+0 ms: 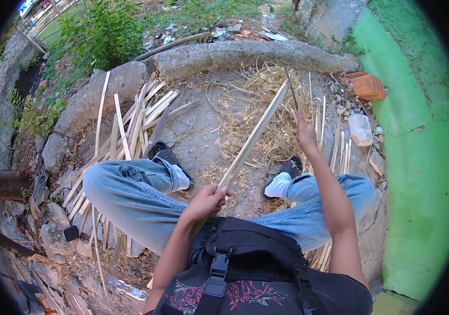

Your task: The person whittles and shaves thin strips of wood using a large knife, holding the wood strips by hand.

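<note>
My left hand is closed round the near end of a long pale strip of split wood or bamboo, which slants up and away to the right. In my right hand is the handle of a knife with a long thin dark blade. The blade lies close beside the strip's far end; whether they touch I cannot tell. Beyond and below them spreads a heap of curly pale shavings on the ground between my feet.
Many split strips lie piled at my left, with more strips at my right. A low concrete kerb runs across ahead. The green wall stands at right, near an orange piece of rubble. A plastic bottle lies lower left.
</note>
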Demonstrator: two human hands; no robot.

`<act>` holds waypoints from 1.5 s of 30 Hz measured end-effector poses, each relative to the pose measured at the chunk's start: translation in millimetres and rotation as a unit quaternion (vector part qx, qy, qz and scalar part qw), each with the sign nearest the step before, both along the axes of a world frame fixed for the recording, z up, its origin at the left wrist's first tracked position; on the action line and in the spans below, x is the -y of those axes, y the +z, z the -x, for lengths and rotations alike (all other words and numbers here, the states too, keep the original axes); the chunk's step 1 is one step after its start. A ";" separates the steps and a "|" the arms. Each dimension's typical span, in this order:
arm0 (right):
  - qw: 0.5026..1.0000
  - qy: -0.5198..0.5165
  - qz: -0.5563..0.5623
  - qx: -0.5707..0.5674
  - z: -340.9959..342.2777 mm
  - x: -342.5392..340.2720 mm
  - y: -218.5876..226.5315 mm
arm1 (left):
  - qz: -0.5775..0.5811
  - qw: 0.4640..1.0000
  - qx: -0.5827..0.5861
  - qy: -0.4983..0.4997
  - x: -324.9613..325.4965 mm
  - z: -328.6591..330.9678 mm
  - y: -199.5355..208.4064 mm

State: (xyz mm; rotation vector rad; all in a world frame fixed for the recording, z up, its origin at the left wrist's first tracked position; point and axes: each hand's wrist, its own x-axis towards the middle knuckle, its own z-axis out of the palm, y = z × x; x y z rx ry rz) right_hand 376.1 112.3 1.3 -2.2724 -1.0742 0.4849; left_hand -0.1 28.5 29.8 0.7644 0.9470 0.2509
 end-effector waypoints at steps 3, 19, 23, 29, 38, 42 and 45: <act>0.961 -0.051 0.001 -0.271 40.4 10.0 22.6 | -0.001 1.000 0.012 -0.011 -1.4 7.0 -1.0; 0.938 0.107 -0.091 -0.318 104.1 41.0 76.1 | -0.043 0.995 0.073 -0.045 5.1 9.4 42.0; 0.904 0.146 -0.159 -0.370 114.4 46.8 83.4 | -0.056 0.994 0.068 -0.072 8.6 3.0 43.0; 0.891 0.069 -0.248 -0.375 87.1 32.5 81.2 | -0.241 0.967 -0.009 -0.080 17.5 5.2 34.8; 0.975 0.220 -0.035 -0.011 85.8 45.0 71.4 | -0.110 0.988 -0.103 0.038 13.5 -2.9 21.4; 0.935 0.338 0.092 0.052 137.6 67.7 49.5 | -0.174 0.970 -0.156 0.069 6.2 -5.6 -23.2; 0.914 0.398 0.040 0.070 154.4 87.9 21.8 | -0.163 0.971 -0.153 0.078 4.4 -4.5 -25.2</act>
